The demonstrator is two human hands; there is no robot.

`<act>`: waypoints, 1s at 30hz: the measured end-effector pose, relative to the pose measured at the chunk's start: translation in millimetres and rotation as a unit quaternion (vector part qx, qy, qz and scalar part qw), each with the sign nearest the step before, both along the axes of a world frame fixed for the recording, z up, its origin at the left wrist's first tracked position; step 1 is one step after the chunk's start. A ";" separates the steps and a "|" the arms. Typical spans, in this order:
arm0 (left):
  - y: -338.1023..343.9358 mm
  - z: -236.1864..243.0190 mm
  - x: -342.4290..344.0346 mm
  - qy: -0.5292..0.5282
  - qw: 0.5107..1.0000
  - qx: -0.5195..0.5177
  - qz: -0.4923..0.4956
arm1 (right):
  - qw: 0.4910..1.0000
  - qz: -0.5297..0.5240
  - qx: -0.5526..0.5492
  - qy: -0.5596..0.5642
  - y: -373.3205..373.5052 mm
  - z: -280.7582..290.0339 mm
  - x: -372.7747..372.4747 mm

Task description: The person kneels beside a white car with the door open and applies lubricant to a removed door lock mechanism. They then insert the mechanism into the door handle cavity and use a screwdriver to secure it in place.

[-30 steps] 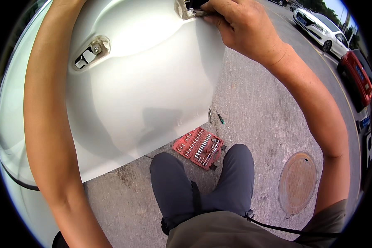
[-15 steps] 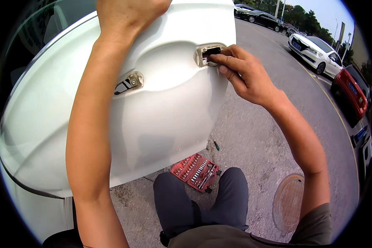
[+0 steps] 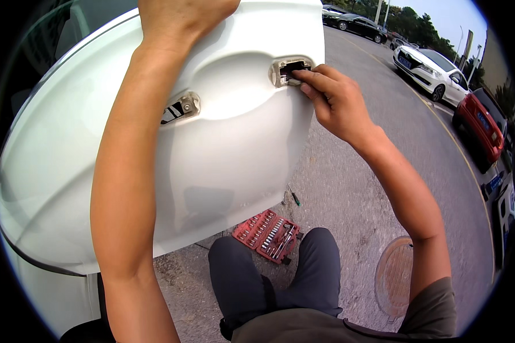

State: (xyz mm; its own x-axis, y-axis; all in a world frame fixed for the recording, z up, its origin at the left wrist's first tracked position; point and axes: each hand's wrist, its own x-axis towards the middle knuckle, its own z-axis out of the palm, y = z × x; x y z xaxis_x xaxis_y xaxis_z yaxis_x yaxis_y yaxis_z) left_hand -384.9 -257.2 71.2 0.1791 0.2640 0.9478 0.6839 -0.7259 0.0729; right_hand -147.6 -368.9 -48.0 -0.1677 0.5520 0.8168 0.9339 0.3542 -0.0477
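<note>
A white car door (image 3: 234, 154) stands in front of me, its outer side toward me. It has two bare handle openings. My right hand (image 3: 340, 97) is at the right opening (image 3: 277, 73), near the door's edge. The index finger reaches into that dark hole, while the thumb sits apart just below; I see nothing held between them. My left hand (image 3: 183, 20) lies at the upper part of the door, its fingers hidden past the picture's top. Beside my left forearm shows the left opening (image 3: 187, 107), with a screw head in its dirty surround.
An open red socket set case (image 3: 267, 235) lies on the ground beyond my knees. A green-handled screwdriver (image 3: 295, 198) is beside it. At the right are a round manhole cover (image 3: 393, 274), a parked white car (image 3: 432, 70) and a red car (image 3: 479, 123).
My right index fingertip has shifted slightly within the right opening. The whole view has moved a little; my left hand keeps its place on the door.
</note>
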 end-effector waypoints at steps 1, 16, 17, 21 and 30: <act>-0.2 3.9 0.5 0.000 1.000 -0.015 0.005 | 1.000 -0.005 -0.006 0.007 -0.9 1.1 0.0; -2.1 10.3 28.4 -0.001 0.999 -0.009 0.043 | 0.815 0.124 -0.076 0.562 -13.2 4.2 13.6; -2.2 8.9 29.4 -0.006 0.999 -0.004 0.039 | 0.775 0.140 -0.109 0.606 -6.3 0.3 11.5; 1.3 5.3 31.8 -0.009 0.999 -0.009 0.036 | 0.692 0.243 -0.199 0.650 16.8 -16.0 8.3; 12.3 10.1 31.8 -0.010 0.999 0.027 0.017 | 0.764 0.263 -0.066 0.586 17.0 -42.8 7.3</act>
State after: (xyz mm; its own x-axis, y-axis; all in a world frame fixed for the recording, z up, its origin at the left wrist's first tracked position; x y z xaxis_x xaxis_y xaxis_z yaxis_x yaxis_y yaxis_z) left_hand -353.1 -245.0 81.3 0.1514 0.2183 0.9641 0.7074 -0.7051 0.0486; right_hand -140.2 -351.9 -90.9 0.4087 0.7505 0.5194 -0.0459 0.5852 -0.8096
